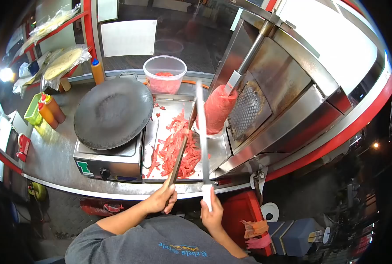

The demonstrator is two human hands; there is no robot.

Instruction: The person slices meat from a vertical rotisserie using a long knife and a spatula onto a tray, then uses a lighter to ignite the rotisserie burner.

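My left hand (160,200) is closed around the lower end of a pair of long, dark tongs (178,162), which point up and away over the tray. In my right hand (211,214) is the white handle of a long knife (204,152); its blade stands nearly upright in view, slightly blurred. The blade and the tongs' far end come close together, but I cannot tell whether they touch. Behind the blade, a cone of reddish meat (219,108) sits on a vertical spit (255,48). Sliced red meat (182,154) lies heaped on the metal tray (163,119) below.
Left of the tray, a round black griddle pan (112,112) covers a burner (110,160). A clear tub (165,75) with red meat stands behind. The grill (266,92) flanks the spit. Sauce bottles (51,110) and bagged flatbreads (66,64) are at left; a red bin (240,218) is below right.
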